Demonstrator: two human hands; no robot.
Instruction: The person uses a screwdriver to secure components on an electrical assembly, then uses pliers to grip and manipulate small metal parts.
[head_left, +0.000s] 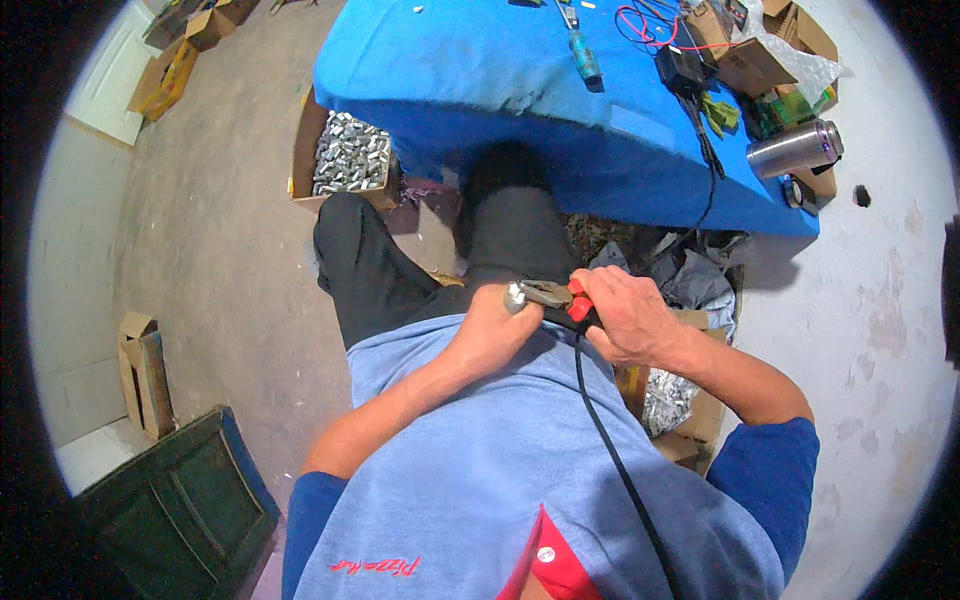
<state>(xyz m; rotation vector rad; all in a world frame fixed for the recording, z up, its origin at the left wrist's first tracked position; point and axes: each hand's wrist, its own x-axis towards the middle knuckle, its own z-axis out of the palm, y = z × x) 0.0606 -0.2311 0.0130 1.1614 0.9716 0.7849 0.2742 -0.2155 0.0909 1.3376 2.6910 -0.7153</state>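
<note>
Over my lap, my left hand [490,335] is closed around a small silver metal cylinder [514,299], its end standing up past the thumb. My right hand [635,315] grips red-handled pliers [548,293]. Their metal jaws point left and meet the cylinder; whether they are clamped on it I cannot tell. Part of the red handles is hidden by my right fingers. A black cord [606,430] hangs down over my shirt from near my right hand.
Ahead is a blue-covered table [450,60] bearing a teal-handled screwdriver [583,60], a black power adapter [680,70] and a steel tumbler [795,148]. A cardboard box of small metal cylinders [350,155] stands left of my knees. Another box with silver pieces [668,400] is at my right.
</note>
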